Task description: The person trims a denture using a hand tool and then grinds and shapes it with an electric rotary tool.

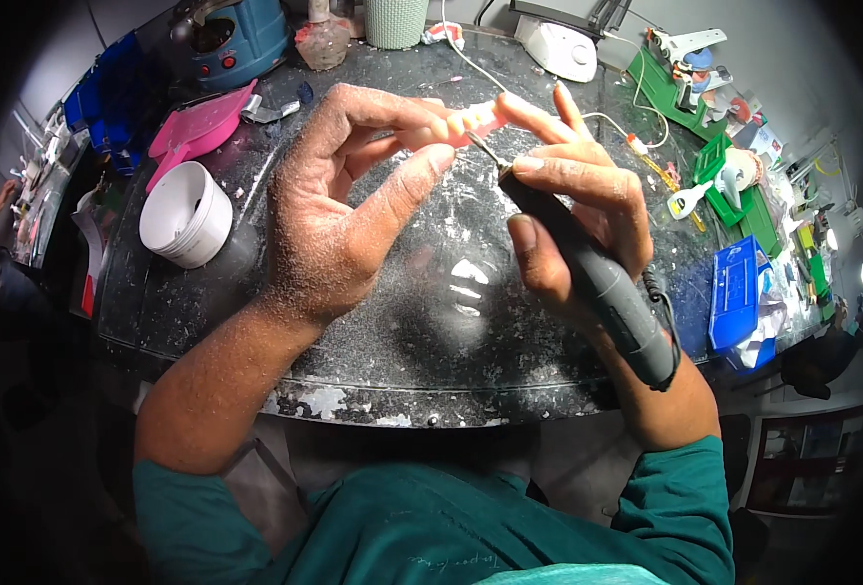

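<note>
A pink denture with pale teeth is pinched between the thumb and fingers of my left hand, which is dusted with pale powder. Wrapped around a black rotary handpiece is my right hand. The handpiece slants up to the left, and its thin metal bur meets or nearly meets the denture's lower edge; actual contact is hard to make out. Fingertips of my right hand rest by the denture's right end. Both hands are above the dark, dusty bench.
A white tub and a pink dustpan stand at left. Behind are a blue machine, a pale green basket and a white control box. Blue and green bins line the right; a cord trails from the handpiece.
</note>
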The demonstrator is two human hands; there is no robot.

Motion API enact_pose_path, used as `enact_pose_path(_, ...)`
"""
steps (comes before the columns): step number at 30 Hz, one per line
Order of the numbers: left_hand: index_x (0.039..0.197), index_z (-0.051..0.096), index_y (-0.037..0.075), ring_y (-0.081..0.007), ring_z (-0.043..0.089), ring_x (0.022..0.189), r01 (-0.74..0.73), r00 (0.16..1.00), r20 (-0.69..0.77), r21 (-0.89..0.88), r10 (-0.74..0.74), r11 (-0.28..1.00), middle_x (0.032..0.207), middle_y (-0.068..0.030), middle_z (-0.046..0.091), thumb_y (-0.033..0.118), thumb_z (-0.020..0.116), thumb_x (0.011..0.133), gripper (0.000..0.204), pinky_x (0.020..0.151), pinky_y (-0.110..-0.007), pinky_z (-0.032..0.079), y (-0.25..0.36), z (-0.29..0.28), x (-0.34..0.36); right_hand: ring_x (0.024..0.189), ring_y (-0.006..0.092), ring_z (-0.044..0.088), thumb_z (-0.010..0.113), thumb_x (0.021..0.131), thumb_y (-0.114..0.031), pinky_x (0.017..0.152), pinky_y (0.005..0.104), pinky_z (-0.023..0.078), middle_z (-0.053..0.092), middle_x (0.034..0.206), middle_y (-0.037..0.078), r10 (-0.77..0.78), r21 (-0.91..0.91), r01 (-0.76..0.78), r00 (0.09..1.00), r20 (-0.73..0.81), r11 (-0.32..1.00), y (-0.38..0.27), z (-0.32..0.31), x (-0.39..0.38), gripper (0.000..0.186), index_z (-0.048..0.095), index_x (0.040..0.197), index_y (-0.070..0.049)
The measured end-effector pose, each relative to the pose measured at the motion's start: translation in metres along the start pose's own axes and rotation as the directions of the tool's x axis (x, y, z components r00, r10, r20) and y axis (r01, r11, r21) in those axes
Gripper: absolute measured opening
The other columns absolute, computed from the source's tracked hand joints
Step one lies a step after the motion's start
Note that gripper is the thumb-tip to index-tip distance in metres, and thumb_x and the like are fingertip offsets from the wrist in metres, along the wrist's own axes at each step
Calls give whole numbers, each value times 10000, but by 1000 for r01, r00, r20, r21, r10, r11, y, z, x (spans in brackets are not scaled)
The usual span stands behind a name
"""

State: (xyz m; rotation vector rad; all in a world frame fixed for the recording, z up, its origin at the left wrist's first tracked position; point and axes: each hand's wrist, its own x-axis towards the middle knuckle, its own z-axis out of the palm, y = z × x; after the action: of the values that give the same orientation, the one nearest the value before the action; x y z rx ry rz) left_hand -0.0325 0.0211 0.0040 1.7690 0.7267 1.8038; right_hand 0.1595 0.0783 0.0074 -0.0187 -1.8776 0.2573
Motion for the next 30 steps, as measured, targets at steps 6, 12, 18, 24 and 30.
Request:
enact_pose_path(6, 1041, 537, 25, -167, 636, 1051, 6, 1000, 2, -12, -6, 1000, 1046, -103, 647, -14, 631, 904, 171, 986, -344, 489, 0, 1, 0, 1170, 475, 581, 640, 864, -87, 1105, 673, 231, 648, 1004, 169, -54, -88, 65, 991, 124, 994, 0, -6, 2, 290, 504, 1105, 2)
enact_pose_path(12, 1043, 537, 30, -159, 633, 1057, 11, 1000, 3, 6, -11, 1000, 1050, -98, 647, -7, 636, 902, 177, 983, -343, 490, 2, 1, 1, 1168, 479, 582, 646, 854, -90, 1110, 684, 196, 646, 1002, 164, -45, -81, 57, 989, 143, 995, -1, -9, 2, 298, 504, 1100, 0)
enact_pose_path(18, 1060, 525, 33, -162, 630, 1063, 24, 1000, -11, 22, -24, 999, 1087, -105, 637, 3, 633, 904, 192, 989, -343, 482, 1, -2, -1, 1160, 476, 588, 648, 853, -78, 1102, 685, 213, 639, 1003, 170, -78, -107, 93, 987, 141, 990, 0, -7, 3, 310, 499, 1115, -1)
enact_pose_path(24, 1074, 510, 34, -176, 627, 1083, 5, 1000, 10, -8, -5, 1000, 1093, -115, 631, -6, 621, 902, 209, 992, -346, 476, 0, -1, -1, 1147, 469, 597, 645, 861, -73, 1097, 688, 225, 634, 1012, 170, -99, -135, 115, 988, 121, 984, 0, -5, 3, 310, 496, 1124, -3)
enact_pose_path(30, 1070, 505, 33, -183, 628, 1079, -3, 1000, 21, -16, 4, 1000, 1090, -119, 630, -15, 614, 899, 209, 1003, -352, 469, 0, -1, -1, 1144, 473, 597, 646, 873, -86, 1096, 687, 231, 628, 1011, 175, -93, -101, 104, 989, 114, 989, 2, -5, 2, 306, 494, 1125, 1)
